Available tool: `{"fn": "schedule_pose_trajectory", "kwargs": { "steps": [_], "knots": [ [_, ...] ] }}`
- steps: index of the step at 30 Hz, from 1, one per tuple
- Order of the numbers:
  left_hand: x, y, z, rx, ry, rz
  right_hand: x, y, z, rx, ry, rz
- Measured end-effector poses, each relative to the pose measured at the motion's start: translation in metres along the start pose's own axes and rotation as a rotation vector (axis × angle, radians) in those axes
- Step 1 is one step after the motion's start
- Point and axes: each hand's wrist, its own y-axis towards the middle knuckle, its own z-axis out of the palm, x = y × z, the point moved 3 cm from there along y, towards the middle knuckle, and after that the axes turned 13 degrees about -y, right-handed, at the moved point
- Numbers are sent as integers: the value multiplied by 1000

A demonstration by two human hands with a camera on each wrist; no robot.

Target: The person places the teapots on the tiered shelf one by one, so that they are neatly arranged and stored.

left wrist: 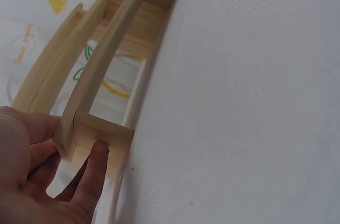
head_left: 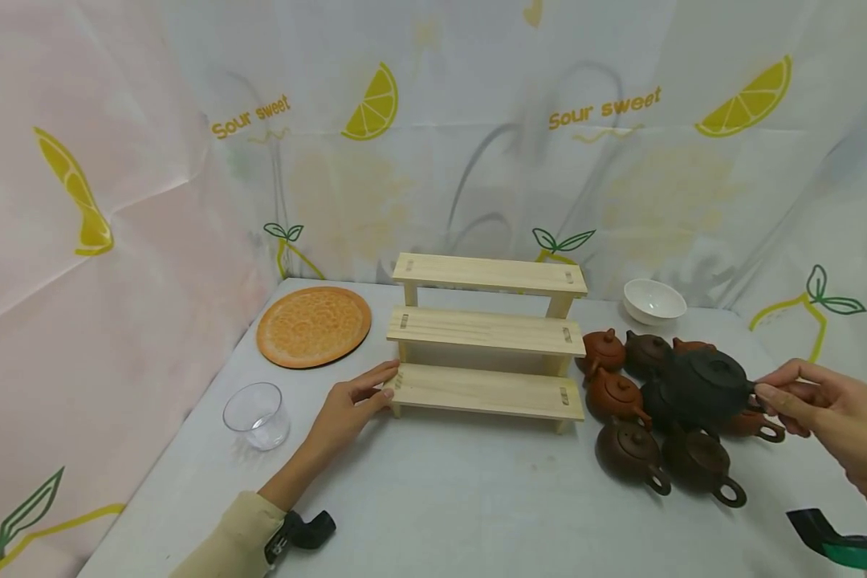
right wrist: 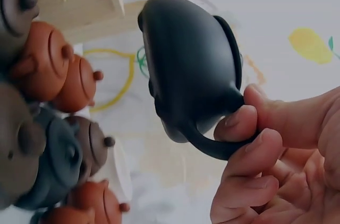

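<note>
A three-tier wooden display shelf (head_left: 486, 329) stands in the middle of the table. My left hand (head_left: 350, 408) holds the left end of its lowest board, with a fingertip (left wrist: 99, 152) against the support under that board. On the right, my right hand (head_left: 827, 409) pinches the loop handle of a black teapot (head_left: 708, 385), raised above the other teapots. In the right wrist view this black teapot (right wrist: 191, 59) is tipped sideways in the picture, its handle between thumb and fingers. Below it cluster several reddish-brown teapots (head_left: 612, 395) and dark brown teapots (head_left: 630, 451).
Behind the teapots sits a white bowl (head_left: 653, 302). A round orange-brown mat (head_left: 314, 327) lies at the back left, with a clear glass cup (head_left: 258, 417) in front of it. A printed cloth (head_left: 477, 185) hangs along the table's back and sides.
</note>
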Motion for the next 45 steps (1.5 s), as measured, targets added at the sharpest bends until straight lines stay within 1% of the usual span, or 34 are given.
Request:
{"fn": "schedule_pose_trajectory", "kwargs": {
  "steps": [4, 9, 17, 22, 29, 31, 35, 38, 40, 45],
  "knots": [
    [-1, -1, 3, 3, -25, 2, 13, 7, 2, -5, 40, -19],
    [0, -3, 4, 5, -90, 13, 28, 17, 6, 8, 59, -46],
    [6, -2, 6, -4, -138, 38, 46, 28, 11, 71, 111, -76],
    [6, -1, 6, -7, -145, 53, 58, 33, 17, 83, 163, -107],
    [5, -2, 7, -9, -161, 46, 78, 45, 24, 111, 216, -155],
    [6, -2, 8, -11, -165, 45, 85, 49, 28, 130, 261, -157],
    [6, -1, 10, -13, -172, 41, 98, 57, 34, 143, 244, -123],
    [4, -2, 11, -15, -174, 41, 107, 62, 37, 138, 206, -109],
    [3, -2, 11, -18, -176, 44, 113, 66, 41, 135, 222, -118],
    [3, -5, 11, -20, -153, 43, 126, 78, 50, 122, 307, -171]
  ]
}}
